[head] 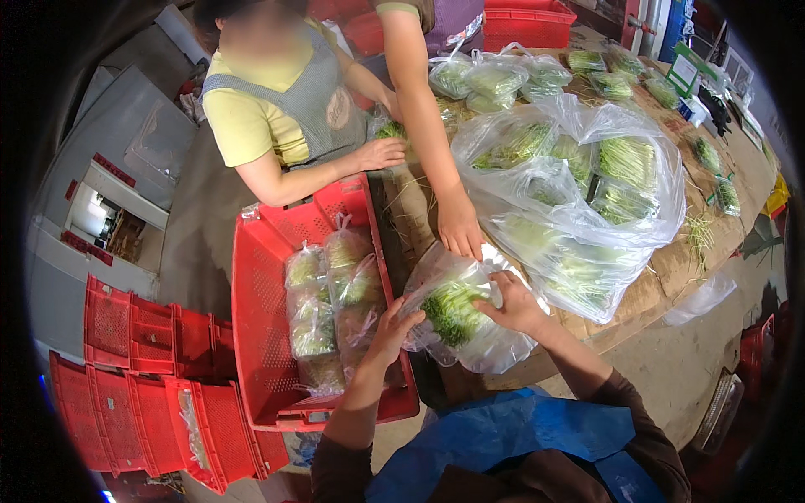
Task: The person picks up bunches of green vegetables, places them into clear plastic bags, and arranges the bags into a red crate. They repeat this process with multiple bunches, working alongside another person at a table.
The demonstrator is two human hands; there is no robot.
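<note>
A clear plastic bag (497, 352) with a bundle of green sprouts (456, 314) in it lies at the table's near edge. My left hand (391, 333) holds the bag's left side, fingers and thumb at its film. On the right side, my right hand (517, 303) has its thumb over the sprouts and its fingers on the film. Another person's hand (459, 220) reaches down to the far edge of this bag. Beside it on the right lies a large open plastic bag (503, 220) filled with several packs of sprouts (626, 160).
Left of the table stands a red perforated crate (261, 327) holding several bagged packs (313, 333). A co-worker (277, 119) leans over its far end. Tied bags (497, 78) sit at the cardboard-covered table's (676, 283) back. Red crates (113, 415) are stacked lower left.
</note>
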